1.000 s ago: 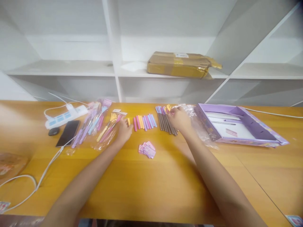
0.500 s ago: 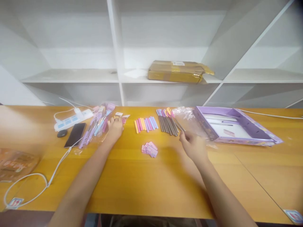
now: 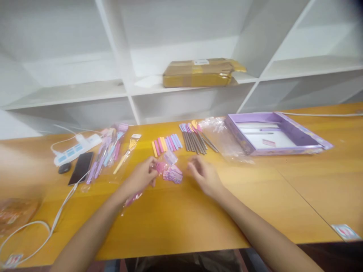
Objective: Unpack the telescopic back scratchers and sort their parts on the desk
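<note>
My left hand (image 3: 143, 174) is closed on a pink back scratcher (image 3: 161, 166) in a clear plastic sleeve with a card at its top. Its pink handle end shows below my wrist. The head hangs over a small pile of pink printed cards (image 3: 173, 175). My right hand (image 3: 205, 175) hovers to the right of the cards, fingers apart and slightly blurred, with nothing seen in it. Beyond the hands lie a row of short coloured handles (image 3: 167, 144) and a row of metal rods with coloured curved ends (image 3: 194, 140). A yellow sleeved back scratcher (image 3: 124, 155) lies left.
More sleeved back scratchers (image 3: 106, 151) lie beside a black phone (image 3: 81, 168), a mouse (image 3: 64, 168) and a white power strip (image 3: 76, 151). Crumpled clear plastic (image 3: 224, 139) touches an open purple box (image 3: 241, 136). A taped carton (image 3: 195, 73) sits on the shelf behind.
My left hand has come toward me and right from the sleeved pile, bringing the pink back scratcher. My right hand has let go of a metal rod and moved left. The view has tilted.
</note>
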A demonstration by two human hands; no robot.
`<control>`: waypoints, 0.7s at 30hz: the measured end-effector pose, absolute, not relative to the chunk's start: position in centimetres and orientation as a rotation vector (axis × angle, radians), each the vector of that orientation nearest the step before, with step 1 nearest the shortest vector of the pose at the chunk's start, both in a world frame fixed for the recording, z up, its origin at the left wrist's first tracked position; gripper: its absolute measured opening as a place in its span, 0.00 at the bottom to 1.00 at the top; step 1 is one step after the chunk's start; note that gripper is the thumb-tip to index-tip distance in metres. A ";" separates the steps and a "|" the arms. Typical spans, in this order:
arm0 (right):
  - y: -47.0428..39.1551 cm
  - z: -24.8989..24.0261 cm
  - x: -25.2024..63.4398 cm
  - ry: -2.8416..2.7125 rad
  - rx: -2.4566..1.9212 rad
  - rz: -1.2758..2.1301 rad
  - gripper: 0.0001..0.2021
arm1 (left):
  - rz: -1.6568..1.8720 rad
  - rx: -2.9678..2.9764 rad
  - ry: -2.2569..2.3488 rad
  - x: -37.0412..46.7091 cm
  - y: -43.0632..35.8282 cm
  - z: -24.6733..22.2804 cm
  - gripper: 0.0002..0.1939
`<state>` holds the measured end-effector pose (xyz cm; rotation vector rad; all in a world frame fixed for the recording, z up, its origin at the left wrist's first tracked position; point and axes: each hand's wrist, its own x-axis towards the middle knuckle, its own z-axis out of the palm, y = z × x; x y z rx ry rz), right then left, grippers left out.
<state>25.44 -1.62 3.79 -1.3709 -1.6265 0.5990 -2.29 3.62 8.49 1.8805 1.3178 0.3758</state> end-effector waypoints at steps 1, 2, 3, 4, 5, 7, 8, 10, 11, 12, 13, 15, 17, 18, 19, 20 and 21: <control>-1.8 3.8 24.9 -1.605 -1.334 0.730 0.14 | 0.385 1.821 1.247 -1.6 2.1 8.0 0.11; -1.9 3.7 24.4 -1.582 -1.279 0.860 0.18 | 0.369 1.795 1.218 -1.0 0.9 7.5 0.10; -1.9 3.6 23.9 -1.556 -1.218 0.979 0.20 | 0.356 1.777 1.214 -0.7 -0.1 7.0 0.10; -2.0 3.3 23.6 -1.530 -1.161 1.070 0.20 | 0.347 1.762 1.220 -0.4 -0.7 6.5 0.10; -2.0 3.0 23.3 -1.516 -1.123 1.121 0.20 | 0.346 1.738 1.231 -0.3 -1.1 6.0 0.10; -1.9 2.2 23.1 -1.566 -1.127 1.076 0.18 | 0.372 1.655 1.224 -0.4 -1.4 4.9 0.12; -1.8 1.8 23.1 -1.630 -1.154 0.994 0.18 | 0.384 1.610 1.201 -0.5 -1.5 4.5 0.13; -1.6 0.9 23.3 -1.762 -1.196 0.816 0.20 | 0.393 1.531 1.137 -0.8 -1.5 3.7 0.15; -1.6 0.6 23.3 -1.803 -1.204 0.757 0.20 | 0.396 1.493 1.098 -0.9 -1.6 3.5 0.17; -1.6 0.3 23.3 -1.820 -1.198 0.725 0.20 | 0.403 1.449 1.060 -1.0 -1.6 3.3 0.19; -1.6 0.2 23.3 -1.818 -1.182 0.714 0.20 | 0.407 1.404 1.024 -1.1 -1.7 3.2 0.21; -1.8 0.1 23.1 -1.800 -1.127 0.735 0.21 | 0.404 1.333 0.959 -1.1 -1.7 3.2 0.25; -2.1 0.2 22.8 -1.808 -1.070 0.741 0.21 | 0.386 1.327 0.925 -1.0 -1.8 3.2 0.26; -2.3 0.3 22.7 -1.825 -1.054 0.717 0.20 | 0.379 1.338 0.919 -1.0 -1.8 3.1 0.26; -2.4 0.3 22.5 -1.846 -1.043 0.673 0.18 | 0.383 1.348 0.920 -1.0 -1.9 3.1 0.26; -2.5 0.4 22.4 -1.868 -1.032 0.616 0.15 | 0.392 1.354 0.922 -1.0 -2.0 3.0 0.26; -2.6 0.6 22.3 -1.889 -1.017 0.558 0.13 | 0.400 1.355 0.924 -1.0 -2.1 2.9 0.26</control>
